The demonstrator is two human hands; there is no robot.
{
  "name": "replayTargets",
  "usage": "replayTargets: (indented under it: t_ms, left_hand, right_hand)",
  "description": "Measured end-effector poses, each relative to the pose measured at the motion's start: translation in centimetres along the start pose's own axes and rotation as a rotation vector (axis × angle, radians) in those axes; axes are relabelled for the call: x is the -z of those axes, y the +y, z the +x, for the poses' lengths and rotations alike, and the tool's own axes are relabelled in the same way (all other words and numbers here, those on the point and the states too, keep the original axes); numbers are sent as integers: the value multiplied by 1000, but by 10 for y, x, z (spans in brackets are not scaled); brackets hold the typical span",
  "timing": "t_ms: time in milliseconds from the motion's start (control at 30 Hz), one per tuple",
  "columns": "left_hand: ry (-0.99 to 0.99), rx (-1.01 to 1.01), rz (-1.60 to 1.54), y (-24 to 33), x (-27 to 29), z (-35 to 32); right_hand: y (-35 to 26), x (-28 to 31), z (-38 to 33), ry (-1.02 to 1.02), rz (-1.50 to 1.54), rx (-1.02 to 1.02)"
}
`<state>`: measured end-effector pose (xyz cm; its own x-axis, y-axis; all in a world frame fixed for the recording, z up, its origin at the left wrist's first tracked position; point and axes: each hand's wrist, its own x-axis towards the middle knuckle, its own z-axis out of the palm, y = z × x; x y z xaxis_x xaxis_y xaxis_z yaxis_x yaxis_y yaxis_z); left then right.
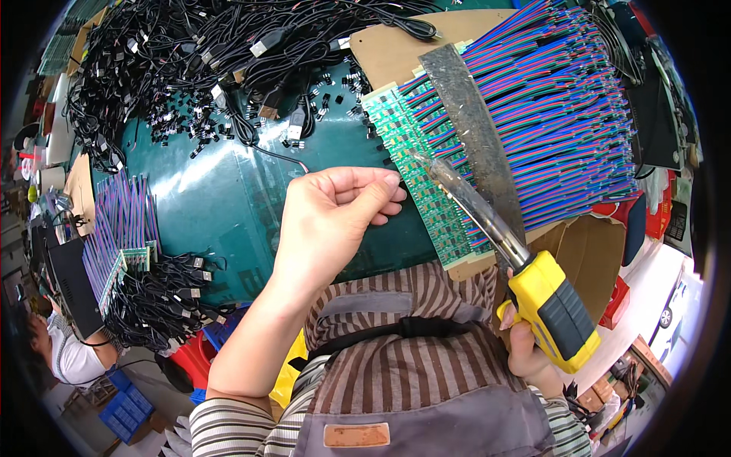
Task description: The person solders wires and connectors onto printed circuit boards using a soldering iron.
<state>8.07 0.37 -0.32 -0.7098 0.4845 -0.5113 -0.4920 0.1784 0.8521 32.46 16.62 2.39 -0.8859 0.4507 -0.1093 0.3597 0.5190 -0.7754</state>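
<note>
My left hand (327, 217) is held in a pinch beside the left edge of a panel of small green circuit boards (426, 194). Whatever lies between its fingertips is too small or hidden to make out. A thin black cable (276, 155) runs up to the back of this hand, its reddish end partly lost behind it. My right hand (527, 352) is wrapped round a yellow and black soldering gun (552, 308), whose tip points at the boards. Across the panel and its many blue, red, green and black wires (556, 122) lies a worn, dark metal bar (476, 137).
A large heap of black USB cables (251, 46) covers the back of the green table (205, 198). Finished-looking boards with cables (126, 266) are bundled at the left. Brown board (381, 57) lies under the panel; an open cardboard box (590, 247) is right. Another person (72, 346) sits far left.
</note>
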Motion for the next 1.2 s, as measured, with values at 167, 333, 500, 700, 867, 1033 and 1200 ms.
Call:
replayTargets:
  t_ms: [167, 333, 500, 700, 867, 1033, 1200]
  left_hand:
    - [28, 35, -14, 2, -1, 1]
    - [35, 59, 3, 2, -4, 7]
    - [52, 38, -6, 0, -5, 7]
    - [50, 40, -32, -1, -5, 8]
    - [42, 27, -25, -1, -6, 7]
    - [45, 22, -30, -1, -6, 9]
    - [50, 20, -40, -3, -6, 8]
  right_hand:
    - [-3, 0, 5, -10, -17, 115]
    - [6, -8, -6, 3, -51, 84]
    - [3, -6, -4, 11, -89, 78]
    - [-1, -5, -2, -3, -82, 57]
    - [3, -5, -2, 11, -111, 89]
    - [1, -6, -1, 40, -101, 76]
    - [5, -7, -1, 50, -65, 126]
